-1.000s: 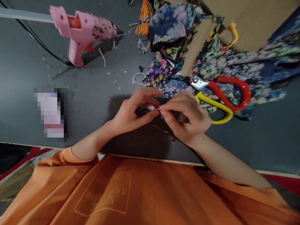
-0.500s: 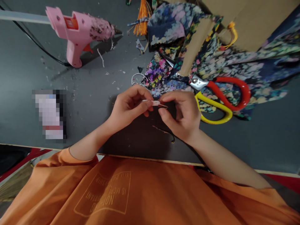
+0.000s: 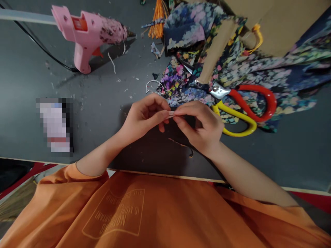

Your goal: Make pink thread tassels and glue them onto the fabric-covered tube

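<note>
Between my fingertips is a small, thin white strip point(image 3: 171, 114), mostly covered by the fingers; its exact kind does not show. My left hand point(image 3: 146, 115) pinches its left end between thumb and fingers. On its other end, the thumb and index finger of my right hand point(image 3: 203, 125) are closed too. Both hands hover over the dark table point(image 3: 152, 151), close together. Scissors point(image 3: 219, 90) with one red and one yellow handle lie just beyond my right hand, on floral fabric point(image 3: 178, 74). A loop of white thread point(image 3: 154, 82) rests beyond my left hand.
A pink glue gun point(image 3: 89, 32) with a black cord lies at the far left. Nearer on the left is a pixelated rectangular object point(image 3: 55, 125). An orange tassel point(image 3: 157, 20) and brown cardboard point(image 3: 279, 24) are at the back. A thin dark scrap point(image 3: 181, 143) lies before my hands.
My right thumb and index finger have closed on the right end of the white strip, having been apart before. My left hand keeps its pinch, almost unmoved.
</note>
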Demonstrator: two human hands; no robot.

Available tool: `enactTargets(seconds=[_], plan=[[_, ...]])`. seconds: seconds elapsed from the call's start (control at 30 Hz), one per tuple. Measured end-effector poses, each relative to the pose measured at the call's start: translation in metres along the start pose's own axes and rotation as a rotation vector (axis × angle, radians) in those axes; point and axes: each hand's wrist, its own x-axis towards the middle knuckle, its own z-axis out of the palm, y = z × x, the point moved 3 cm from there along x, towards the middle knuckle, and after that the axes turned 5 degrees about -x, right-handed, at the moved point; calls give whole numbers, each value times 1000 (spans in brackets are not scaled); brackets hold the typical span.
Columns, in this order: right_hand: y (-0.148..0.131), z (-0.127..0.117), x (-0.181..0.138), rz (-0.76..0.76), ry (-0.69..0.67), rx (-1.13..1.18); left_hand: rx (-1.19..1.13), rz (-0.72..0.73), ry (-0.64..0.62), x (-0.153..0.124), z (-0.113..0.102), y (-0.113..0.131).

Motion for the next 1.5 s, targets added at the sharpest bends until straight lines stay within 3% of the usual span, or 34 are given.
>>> enactTargets(seconds=[0.33,0.5,0.9,1.5], plan=[[2,0,0,163,-65,79,470,303,3,-6,-5,1],[4,0,-3,233,-54,118,412,225,39,-7,-6,1],[3,-4,1,205,-60,35,173,133,92,-3,-5,2],[6,2,-3,206,-103,213,277,168,28,-6,-8,-1]])
